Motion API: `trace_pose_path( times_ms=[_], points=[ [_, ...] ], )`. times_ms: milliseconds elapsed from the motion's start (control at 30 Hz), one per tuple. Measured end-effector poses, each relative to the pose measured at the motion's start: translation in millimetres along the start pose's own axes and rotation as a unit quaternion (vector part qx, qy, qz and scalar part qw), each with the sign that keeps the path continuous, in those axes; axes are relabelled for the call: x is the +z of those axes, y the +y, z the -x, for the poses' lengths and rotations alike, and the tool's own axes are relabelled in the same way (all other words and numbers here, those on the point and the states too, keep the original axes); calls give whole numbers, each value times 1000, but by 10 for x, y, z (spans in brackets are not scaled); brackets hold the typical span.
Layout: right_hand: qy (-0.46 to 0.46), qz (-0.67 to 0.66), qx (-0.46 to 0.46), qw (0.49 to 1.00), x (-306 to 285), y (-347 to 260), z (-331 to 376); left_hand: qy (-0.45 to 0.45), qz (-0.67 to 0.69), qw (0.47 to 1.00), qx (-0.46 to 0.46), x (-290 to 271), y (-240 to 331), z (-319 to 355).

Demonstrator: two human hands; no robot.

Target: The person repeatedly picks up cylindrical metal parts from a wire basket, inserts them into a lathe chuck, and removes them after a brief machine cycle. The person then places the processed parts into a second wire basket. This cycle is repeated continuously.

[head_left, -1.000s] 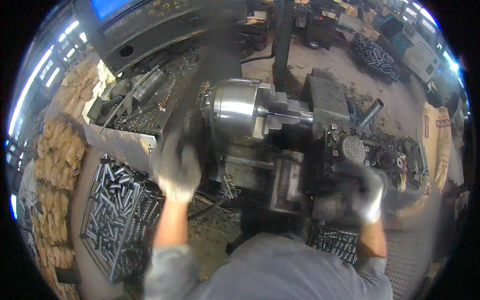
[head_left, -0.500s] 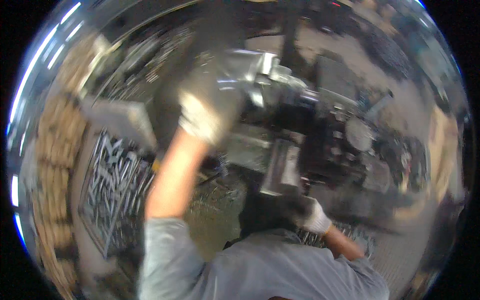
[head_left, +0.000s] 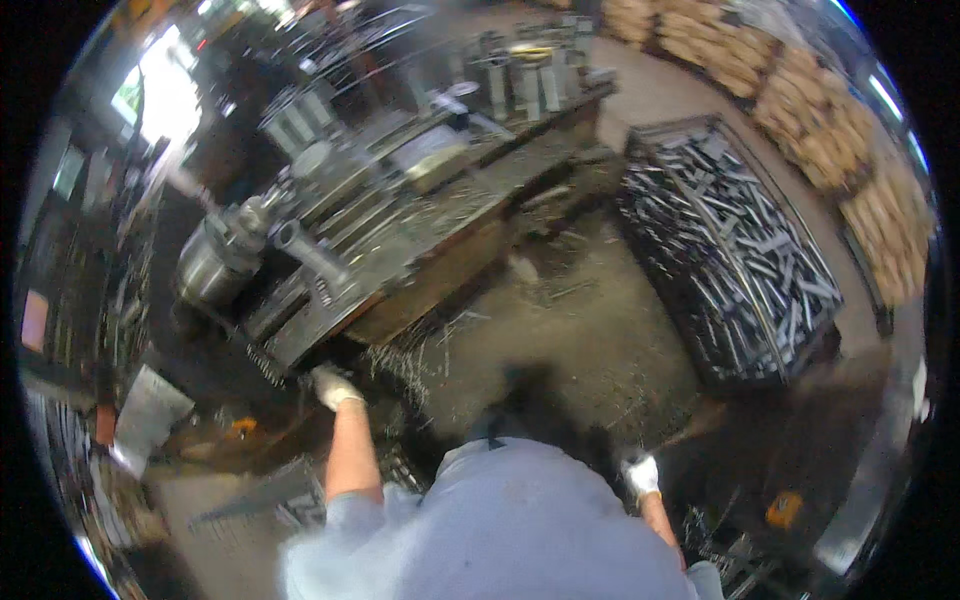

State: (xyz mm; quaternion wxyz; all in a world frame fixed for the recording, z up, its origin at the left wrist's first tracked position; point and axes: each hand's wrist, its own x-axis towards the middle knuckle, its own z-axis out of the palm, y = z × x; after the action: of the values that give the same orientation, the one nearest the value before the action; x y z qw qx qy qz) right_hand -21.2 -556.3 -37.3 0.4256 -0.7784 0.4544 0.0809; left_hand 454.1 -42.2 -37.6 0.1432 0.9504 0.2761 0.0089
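Observation:
My left hand (head_left: 335, 388), in a whitish glove with dark fingers, is near the lower left end of a long machine bench (head_left: 430, 270). Its fingers blend into the dark surroundings, so whether they touch anything is unclear. Lower right, beside my body, my right hand (head_left: 641, 474) wears a similar glove. Its fingers are too small and dark to read, and no held thing can be made out. A round metal cylinder (head_left: 215, 262) and a metal tube (head_left: 310, 252) are on the bench, beyond my left hand.
A large bin (head_left: 735, 362) full of loose metal pieces stands at the right. Stacked tan bundles (head_left: 810, 110) line the far right. Metal shavings (head_left: 405, 370) lie beneath the bench. Upright metal blocks (head_left: 530, 85) stand on its far end. A pale plate (head_left: 148, 420) is at the left.
My view has swung round, so the bin now shows at right instead of left. My left hand has come down from its raised reach; my right hand is now away from the machine.

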Motion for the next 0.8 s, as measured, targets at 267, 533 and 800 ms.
trace_pose_path(
  times_ms=[267, 533, 800],
  points=[
    [-94, 134, -115, 980, -72, -1345, -1375, 376, 278, 836, -287, -1190, -1936, -335],
    [-198, 221, -176, 939, -19, -2066, -2155, 58, 405, 908, -86, -1218, -2454, -599],
    [-133, 253, -287, 914, -96, -3722, -2933, -256, 550, 794, 47, -1313, 524, 229]
  ],
)
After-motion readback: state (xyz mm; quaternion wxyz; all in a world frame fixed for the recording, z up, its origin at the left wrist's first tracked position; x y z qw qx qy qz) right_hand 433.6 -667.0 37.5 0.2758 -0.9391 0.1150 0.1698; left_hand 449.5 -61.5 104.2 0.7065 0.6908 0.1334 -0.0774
